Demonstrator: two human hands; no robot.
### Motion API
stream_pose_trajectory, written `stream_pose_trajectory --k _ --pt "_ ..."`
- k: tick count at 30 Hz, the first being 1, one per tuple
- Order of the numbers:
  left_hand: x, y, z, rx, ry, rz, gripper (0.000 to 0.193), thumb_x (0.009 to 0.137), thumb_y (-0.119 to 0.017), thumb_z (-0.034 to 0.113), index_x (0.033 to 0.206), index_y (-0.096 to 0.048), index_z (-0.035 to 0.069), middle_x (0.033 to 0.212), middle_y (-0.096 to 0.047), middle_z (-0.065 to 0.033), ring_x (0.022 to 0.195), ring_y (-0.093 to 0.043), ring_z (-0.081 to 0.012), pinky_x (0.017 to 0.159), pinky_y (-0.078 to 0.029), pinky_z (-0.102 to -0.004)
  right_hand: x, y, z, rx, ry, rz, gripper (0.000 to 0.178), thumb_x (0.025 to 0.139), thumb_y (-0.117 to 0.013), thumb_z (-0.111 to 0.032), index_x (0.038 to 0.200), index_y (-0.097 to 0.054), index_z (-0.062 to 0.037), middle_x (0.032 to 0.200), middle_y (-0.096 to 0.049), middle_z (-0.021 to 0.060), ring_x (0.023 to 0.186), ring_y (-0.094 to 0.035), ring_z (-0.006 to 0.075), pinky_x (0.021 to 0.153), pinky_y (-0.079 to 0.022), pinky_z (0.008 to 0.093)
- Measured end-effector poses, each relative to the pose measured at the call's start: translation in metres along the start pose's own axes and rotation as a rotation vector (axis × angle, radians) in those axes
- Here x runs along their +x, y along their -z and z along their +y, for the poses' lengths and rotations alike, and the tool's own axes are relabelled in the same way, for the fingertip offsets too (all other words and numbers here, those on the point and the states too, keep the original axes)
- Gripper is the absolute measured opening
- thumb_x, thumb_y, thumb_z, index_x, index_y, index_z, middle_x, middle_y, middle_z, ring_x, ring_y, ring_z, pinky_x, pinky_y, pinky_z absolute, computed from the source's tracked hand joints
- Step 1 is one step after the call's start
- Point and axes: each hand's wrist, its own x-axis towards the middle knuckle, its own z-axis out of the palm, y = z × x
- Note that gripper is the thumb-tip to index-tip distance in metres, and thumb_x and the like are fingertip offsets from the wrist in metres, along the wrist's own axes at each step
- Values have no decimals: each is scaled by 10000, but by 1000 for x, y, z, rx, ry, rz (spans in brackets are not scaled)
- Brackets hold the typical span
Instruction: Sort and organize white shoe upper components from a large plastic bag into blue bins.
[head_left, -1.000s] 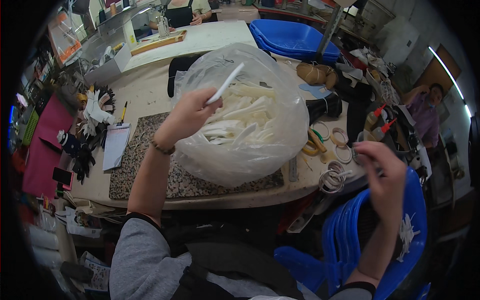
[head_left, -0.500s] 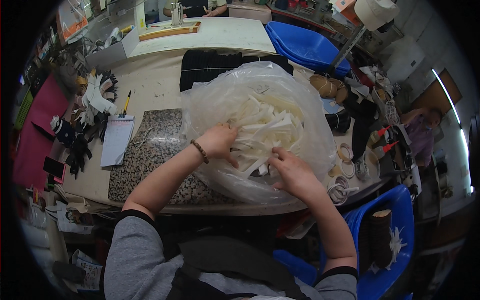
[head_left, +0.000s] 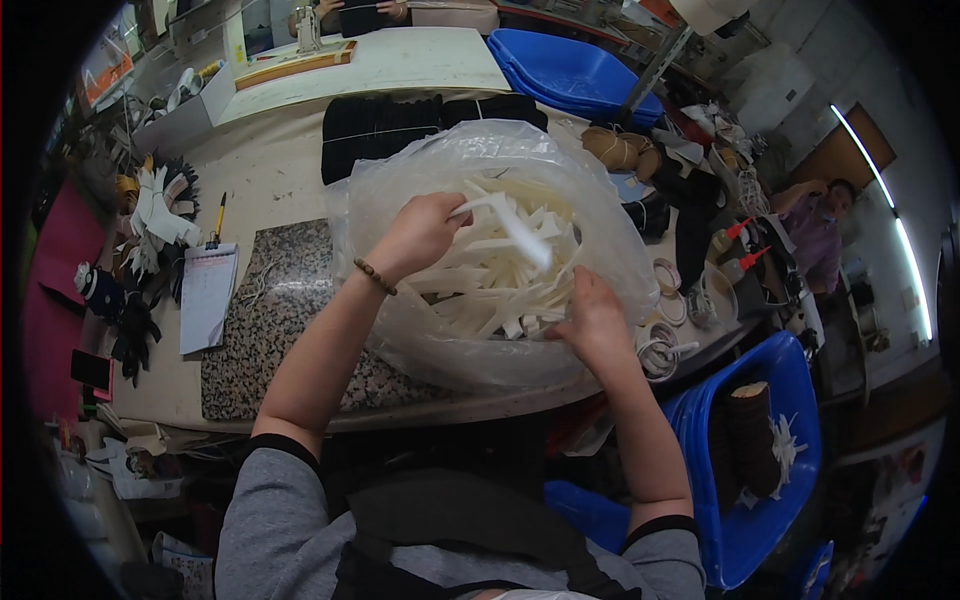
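Here, L hand [head_left: 425, 237] w/ strip [head_left: 518, 232] above bag [head_left: 480, 366]; R hand [head_left: 598, 318] prob. touching its edge.

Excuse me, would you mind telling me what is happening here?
A person's left hand holds a white strip over an open plastic bag of similar strips. The right hand is at the bag's near right side; whether it grips anything is unclear. The bag lies partly over a speckled slab, with black bundles behind it.
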Motion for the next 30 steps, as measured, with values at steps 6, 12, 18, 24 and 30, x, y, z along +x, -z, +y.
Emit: stream_pose_trajectory --k 6,12,18,24,30 --pt "-16 -103 27 379 -320 69 583 784 -742 314 1206 -514 -18 1153 -572 -229 1063 -570 -349 882 -477 -408 4 -4 3 354 -188 -109 779 555 -834 -37 1244 -483 57 1165 -606 221 1000 -640 353 864 -522 383" --pt "-4 -114 24 564 -269 9 791 653 -767 230 1321 -403 12 982 -624 -202 1006 -603 -344 881 -461 -469 -3 -8 9 249 -83 -35 811 600 -811 -39 1307 -423 51 1132 -609 237 1045 -627 338 930 -498 371" --pt "6 -103 27 398 -288 15 441 692 -680 145 1104 -559 43 826 -663 -156 865 -651 -335 788 -478 -455 9 -4 1 393 -125 216 944 596 -825 -57 1391 -323 26 1262 -518 271 1156 -551 374 967 -462 405" --pt "1 -14 39 133 -122 -129 321 762 -670 159 1062 -645 48 974 -687 -172 922 -655 -340 822 -503 -396 33 1 32 242 -202 123 1168 498 -887 -73 1459 -226 -20 1333 -477 240 1192 -524 382 991 -454 421" --pt "7 13 9 -325 -233 -133 473 731 -746 35 1188 -626 35 1055 -695 -107 939 -649 -180 856 -500 -318 52 19 42 528 -200 -58 1162 464 -915 -110 1442 -300 10 1411 -434 227 1261 -497 326 1024 -433 365"
